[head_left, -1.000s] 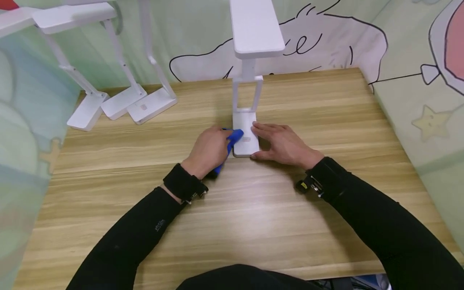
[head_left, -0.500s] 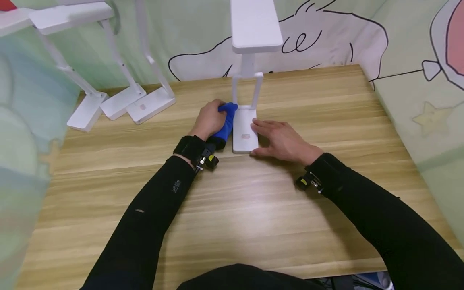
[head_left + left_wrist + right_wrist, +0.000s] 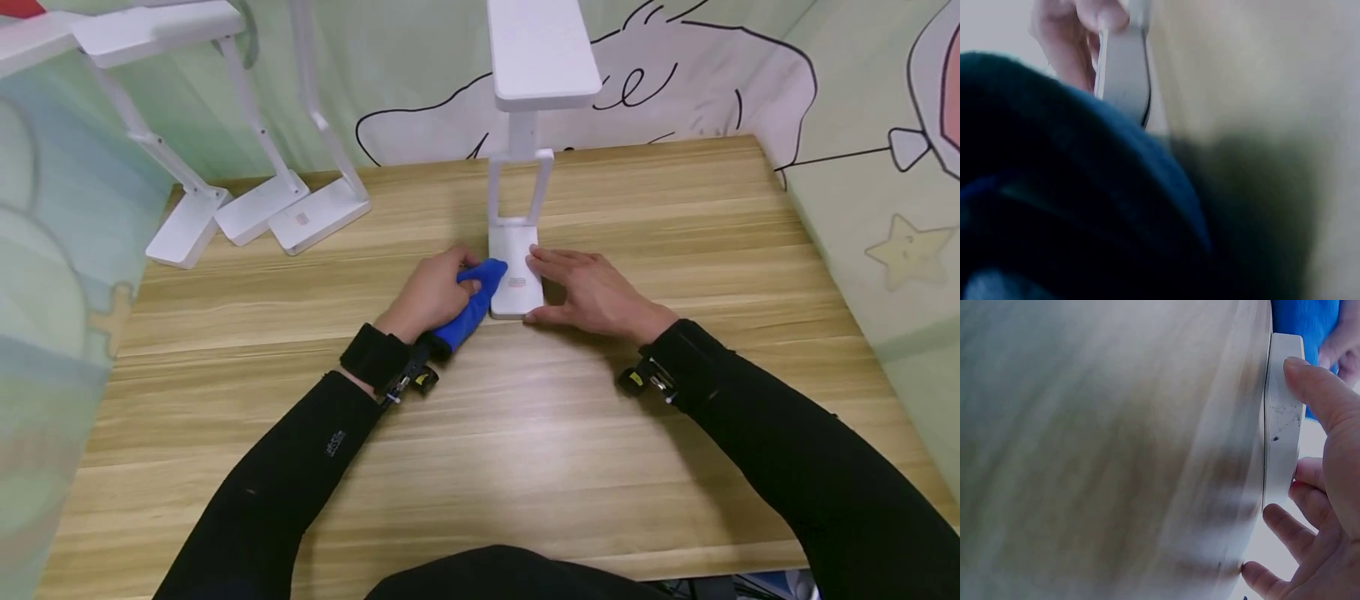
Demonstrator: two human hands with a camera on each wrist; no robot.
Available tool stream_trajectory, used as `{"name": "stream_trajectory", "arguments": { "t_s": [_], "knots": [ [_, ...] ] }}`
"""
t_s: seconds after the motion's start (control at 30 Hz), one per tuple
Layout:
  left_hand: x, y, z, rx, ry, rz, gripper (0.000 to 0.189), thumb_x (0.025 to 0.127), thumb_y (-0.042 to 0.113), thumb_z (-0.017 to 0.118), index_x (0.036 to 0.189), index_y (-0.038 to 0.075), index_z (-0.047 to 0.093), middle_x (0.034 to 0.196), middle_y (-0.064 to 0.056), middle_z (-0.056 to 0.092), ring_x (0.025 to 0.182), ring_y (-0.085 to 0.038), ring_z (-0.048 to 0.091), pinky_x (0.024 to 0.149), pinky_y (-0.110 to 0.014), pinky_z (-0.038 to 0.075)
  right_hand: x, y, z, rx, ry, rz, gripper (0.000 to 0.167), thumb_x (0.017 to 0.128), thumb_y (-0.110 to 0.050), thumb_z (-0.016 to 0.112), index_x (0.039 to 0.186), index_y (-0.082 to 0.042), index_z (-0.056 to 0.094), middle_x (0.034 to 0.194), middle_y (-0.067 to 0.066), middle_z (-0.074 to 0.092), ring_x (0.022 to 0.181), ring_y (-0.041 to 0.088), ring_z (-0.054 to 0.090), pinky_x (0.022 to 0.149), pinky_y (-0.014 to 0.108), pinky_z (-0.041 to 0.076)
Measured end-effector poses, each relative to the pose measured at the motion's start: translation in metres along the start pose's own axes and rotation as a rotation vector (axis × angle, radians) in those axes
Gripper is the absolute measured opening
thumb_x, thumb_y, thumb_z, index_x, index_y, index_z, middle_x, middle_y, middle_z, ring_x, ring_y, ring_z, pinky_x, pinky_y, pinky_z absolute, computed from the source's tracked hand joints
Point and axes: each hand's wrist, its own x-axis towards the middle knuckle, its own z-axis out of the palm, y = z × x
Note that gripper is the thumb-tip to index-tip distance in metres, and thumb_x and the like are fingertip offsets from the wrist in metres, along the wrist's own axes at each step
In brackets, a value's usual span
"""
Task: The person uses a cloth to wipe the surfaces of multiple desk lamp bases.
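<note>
A white desk lamp (image 3: 522, 250) stands upright at mid-table, its flat base toward me. Bunched in my left hand (image 3: 431, 292) is a blue cloth (image 3: 480, 300) with a dark end; its upper tip meets the left edge of the base. My right hand (image 3: 592, 292) rests against the right side of the base, fingers nearly straight, fingertips at the top edge and thumb by the front corner. The right wrist view shows the thumb (image 3: 1316, 384) on the base's side wall (image 3: 1284, 425), which bears dark specks. Dark blue fabric (image 3: 1116, 144) covers much of the left wrist view.
Three more white lamps (image 3: 318, 215) stand close together at the table's back left, their heads overlapping. A wall hanging with cartoon drawings (image 3: 750, 83) runs behind the wooden table (image 3: 637, 475). Cables show below the front edge at lower right.
My left hand with the blue cloth went forward along the lamp base's left side, then came back toward me. The right hand stays at the base's right side.
</note>
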Motion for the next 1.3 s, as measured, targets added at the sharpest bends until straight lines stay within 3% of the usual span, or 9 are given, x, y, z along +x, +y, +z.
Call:
{"name": "stream_trajectory", "arguments": {
  "t_s": [0.13, 0.23, 0.33, 0.5, 0.63, 0.9, 1.0, 1.13, 1.3],
  "knots": [
    [-0.017, 0.001, 0.005, 0.020, -0.025, 0.049, 0.026, 0.099, 0.024, 0.059, 0.123, 0.015, 0.059, 0.118, -0.008, 0.069, 0.095, -0.024, 0.063, 0.083, -0.038, 0.052, -0.001, 0.001, -0.001, 0.012, -0.015, 0.003, 0.089, 0.084, -0.061, 0.069, 0.152, -0.012, 0.039, 0.163, 0.005, 0.032, 0.148, 0.034, 0.035, 0.116, 0.060, 0.029],
    [-0.021, 0.002, 0.005, 0.040, -0.042, 0.075, 0.024, 0.099, 0.025, 0.059, 0.122, 0.016, 0.060, 0.114, -0.007, 0.070, 0.092, -0.024, 0.063, 0.081, -0.037, 0.051, 0.000, 0.003, -0.001, 0.022, -0.018, -0.003, 0.089, 0.084, -0.060, 0.070, 0.153, -0.012, 0.039, 0.163, 0.005, 0.032, 0.148, 0.034, 0.035, 0.117, 0.060, 0.029],
    [-0.011, 0.002, 0.002, 0.035, -0.003, 0.065, 0.027, 0.100, 0.023, 0.057, 0.125, 0.015, 0.060, 0.118, -0.008, 0.069, 0.095, -0.025, 0.064, 0.084, -0.038, 0.052, 0.000, 0.004, -0.001, 0.032, -0.004, -0.021, 0.088, 0.084, -0.057, 0.072, 0.152, -0.011, 0.040, 0.162, 0.006, 0.034, 0.147, 0.034, 0.037, 0.117, 0.058, 0.030],
    [0.017, 0.001, -0.003, -0.053, 0.139, 0.001, 0.032, 0.101, 0.021, 0.056, 0.132, 0.013, 0.058, 0.130, -0.011, 0.065, 0.106, -0.026, 0.063, 0.093, -0.042, 0.053, 0.002, 0.003, 0.000, 0.055, 0.013, -0.057, 0.087, 0.084, -0.054, 0.074, 0.151, -0.009, 0.041, 0.161, 0.008, 0.036, 0.146, 0.033, 0.039, 0.118, 0.052, 0.033],
    [0.021, -0.002, -0.003, -0.083, 0.151, -0.011, 0.033, 0.100, 0.025, 0.059, 0.131, 0.014, 0.061, 0.132, -0.008, 0.066, 0.111, -0.025, 0.062, 0.097, -0.040, 0.051, 0.003, 0.003, 0.002, 0.051, 0.020, -0.068, 0.087, 0.084, -0.055, 0.073, 0.151, -0.009, 0.041, 0.161, 0.008, 0.036, 0.145, 0.033, 0.040, 0.118, 0.050, 0.034],
    [-0.020, -0.002, 0.012, -0.029, 0.033, 0.120, 0.027, 0.096, 0.031, 0.066, 0.120, 0.018, 0.069, 0.122, -0.003, 0.071, 0.101, -0.019, 0.066, 0.085, -0.035, 0.053, 0.000, 0.006, 0.000, 0.036, 0.033, -0.049, 0.087, 0.083, -0.056, 0.073, 0.150, -0.008, 0.043, 0.160, 0.009, 0.037, 0.144, 0.034, 0.041, 0.117, 0.051, 0.035],
    [-0.033, 0.001, 0.016, 0.024, 0.022, 0.172, 0.024, 0.094, 0.032, 0.068, 0.116, 0.021, 0.072, 0.119, -0.002, 0.073, 0.101, -0.017, 0.068, 0.085, -0.034, 0.055, 0.000, 0.006, -0.001, 0.033, 0.032, -0.046, 0.088, 0.083, -0.056, 0.074, 0.150, -0.008, 0.043, 0.160, 0.008, 0.037, 0.145, 0.033, 0.041, 0.117, 0.051, 0.034],
    [-0.044, 0.010, 0.025, 0.150, 0.069, 0.288, 0.021, 0.094, 0.029, 0.069, 0.111, 0.018, 0.074, 0.110, -0.001, 0.075, 0.101, -0.017, 0.069, 0.089, -0.034, 0.056, 0.000, 0.007, -0.001, 0.032, 0.020, -0.053, 0.086, 0.083, -0.052, 0.075, 0.150, -0.007, 0.043, 0.160, 0.008, 0.036, 0.146, 0.033, 0.039, 0.118, 0.050, 0.033],
    [-0.051, 0.020, 0.039, 0.367, 0.186, 0.449, 0.015, 0.093, 0.023, 0.070, 0.104, 0.015, 0.074, 0.098, -0.003, 0.073, 0.092, -0.018, 0.066, 0.085, -0.032, 0.055, 0.002, 0.007, 0.000, 0.037, 0.025, -0.077, 0.082, 0.084, -0.044, 0.077, 0.149, -0.005, 0.044, 0.160, 0.009, 0.037, 0.145, 0.034, 0.039, 0.118, 0.050, 0.033]
  ]
}}
